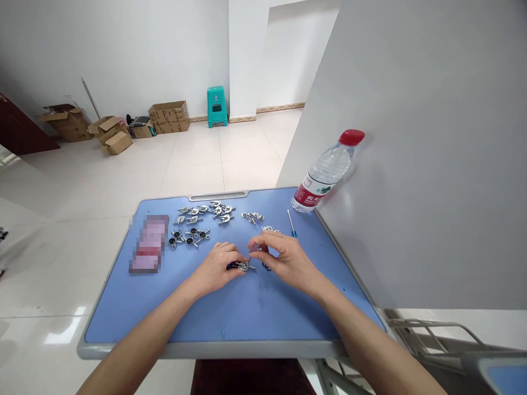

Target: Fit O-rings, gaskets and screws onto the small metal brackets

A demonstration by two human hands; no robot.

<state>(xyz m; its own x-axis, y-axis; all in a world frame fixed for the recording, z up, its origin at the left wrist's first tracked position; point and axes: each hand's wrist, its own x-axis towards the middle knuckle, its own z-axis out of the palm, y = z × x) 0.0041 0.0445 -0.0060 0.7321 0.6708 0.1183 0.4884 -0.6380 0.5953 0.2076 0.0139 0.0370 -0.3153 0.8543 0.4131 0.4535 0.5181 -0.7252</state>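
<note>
My left hand (218,266) is closed on a small U-shaped metal fitting (244,266), keeping it low over the blue desk (206,318). Pinched in the fingertips of my right hand (290,258) is a small screwdriver (254,248) with a see-through handle, its thin shaft pointing down at the fitting. Dark rings (266,267) show partly under my right hand. Just beyond that hand lie flat whitish pieces (270,229), partly covered. Farther back are several U-shaped metal fittings (225,219), several black-capped metal parts (190,241) and a little pile of small metal pieces (252,216).
A second screwdriver (292,226) with a blue handle lies at the right. Behind it a water bottle (325,174) with a red cap stands by the grey panel (432,164). A blurred pinkish object (152,241) is at the left. Cardboard boxes (168,118) and a teal stool (216,104) line the wall.
</note>
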